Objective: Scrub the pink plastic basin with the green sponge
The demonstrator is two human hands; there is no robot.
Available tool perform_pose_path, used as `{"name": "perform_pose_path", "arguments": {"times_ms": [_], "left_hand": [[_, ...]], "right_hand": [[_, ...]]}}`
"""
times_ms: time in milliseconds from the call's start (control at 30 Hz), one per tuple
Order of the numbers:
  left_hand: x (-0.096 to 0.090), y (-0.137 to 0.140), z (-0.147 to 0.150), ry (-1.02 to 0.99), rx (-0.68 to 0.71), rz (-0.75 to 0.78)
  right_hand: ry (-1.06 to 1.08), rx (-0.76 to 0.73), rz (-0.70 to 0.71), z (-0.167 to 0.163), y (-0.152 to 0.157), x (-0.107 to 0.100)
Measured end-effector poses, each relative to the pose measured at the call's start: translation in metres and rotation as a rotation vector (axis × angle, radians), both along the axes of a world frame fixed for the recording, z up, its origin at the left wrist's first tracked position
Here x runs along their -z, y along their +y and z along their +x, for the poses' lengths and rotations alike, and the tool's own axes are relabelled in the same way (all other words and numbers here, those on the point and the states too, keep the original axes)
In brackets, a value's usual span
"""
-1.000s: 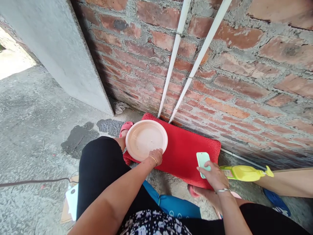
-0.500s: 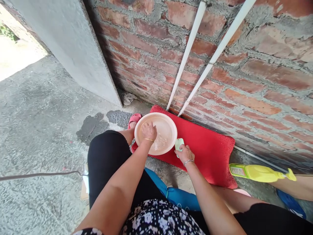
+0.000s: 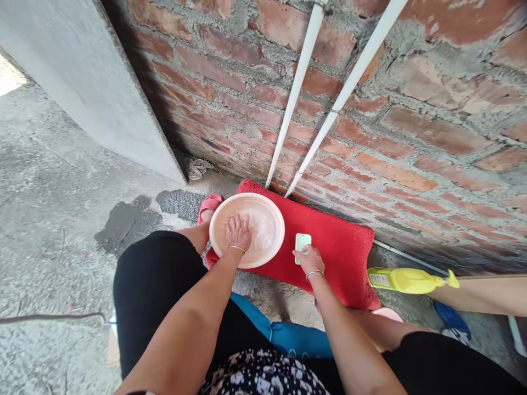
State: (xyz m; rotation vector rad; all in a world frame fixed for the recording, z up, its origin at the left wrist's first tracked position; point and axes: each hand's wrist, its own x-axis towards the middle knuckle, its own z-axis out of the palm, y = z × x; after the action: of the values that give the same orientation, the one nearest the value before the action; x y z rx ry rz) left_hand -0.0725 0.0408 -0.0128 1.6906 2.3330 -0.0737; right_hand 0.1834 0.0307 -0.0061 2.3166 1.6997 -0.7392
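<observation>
My left hand (image 3: 239, 233) is in the pale pink basin (image 3: 269, 258), palm down with fingers spread in the shallow clear water (image 3: 263, 227). Nothing shows in that hand. To the basin's right, my right hand (image 3: 312, 259) grips the lower part of a pale green, flat rectangular object (image 3: 303, 241) with rounded corners. It is over the red mat (image 3: 337, 247); whether it touches the mat I cannot tell. The basin rests on the mat's left end.
A yellow pump bottle (image 3: 405, 280) lies at the mat's right end. Two white pipes (image 3: 302, 82) run down the brick wall (image 3: 247, 109). A grey slab (image 3: 90, 82) leans at left, with a whitish rag (image 3: 197, 167) by its foot. A pink slipper (image 3: 209, 203) is beside the basin.
My left hand has flattened, with its fingers spreading in the water. My right hand has moved the pale green object away from the basin's rim, over the mat. The view has shifted right.
</observation>
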Motion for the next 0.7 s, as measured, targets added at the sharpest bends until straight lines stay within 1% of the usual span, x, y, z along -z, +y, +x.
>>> {"name": "perform_pose_path", "arguments": {"times_ms": [100, 200, 300, 433, 500, 533, 600, 633, 667, 700], "left_hand": [[-0.013, 0.005, 0.007, -0.016, 0.015, -0.027], [-0.031, 0.011, 0.012, -0.073, 0.103, -0.143], [-0.047, 0.015, 0.013, -0.027, 0.159, -0.212], [-0.071, 0.014, 0.019, 0.023, 0.268, -0.239], [-0.092, 0.013, 0.026, -0.041, 0.327, -0.210], [-0.105, 0.013, 0.030, -0.038, 0.352, -0.193], [-0.139, 0.012, 0.039, -0.036, 0.361, -0.154], [-0.157, 0.011, 0.044, -0.114, 0.371, -0.151], [-0.175, 0.008, 0.049, -0.250, 0.398, -0.136], [-0.192, 0.005, 0.053, -0.426, 0.443, -0.104]], "right_hand": [[0.010, -0.029, -0.012, -0.013, 0.001, 0.002], [0.005, -0.036, -0.024, -0.018, 0.002, 0.001], [0.004, -0.036, -0.009, -0.014, 0.003, -0.002], [0.012, -0.043, -0.059, -0.009, 0.003, -0.004], [0.008, -0.036, -0.073, -0.009, 0.003, -0.004], [0.007, -0.034, -0.073, -0.009, 0.003, -0.003], [0.006, -0.031, -0.073, -0.010, 0.004, -0.003], [0.005, -0.030, -0.074, -0.010, 0.004, -0.003], [0.003, -0.030, -0.074, -0.011, 0.005, -0.004], [0.001, -0.034, -0.077, -0.010, 0.005, -0.005]]}}
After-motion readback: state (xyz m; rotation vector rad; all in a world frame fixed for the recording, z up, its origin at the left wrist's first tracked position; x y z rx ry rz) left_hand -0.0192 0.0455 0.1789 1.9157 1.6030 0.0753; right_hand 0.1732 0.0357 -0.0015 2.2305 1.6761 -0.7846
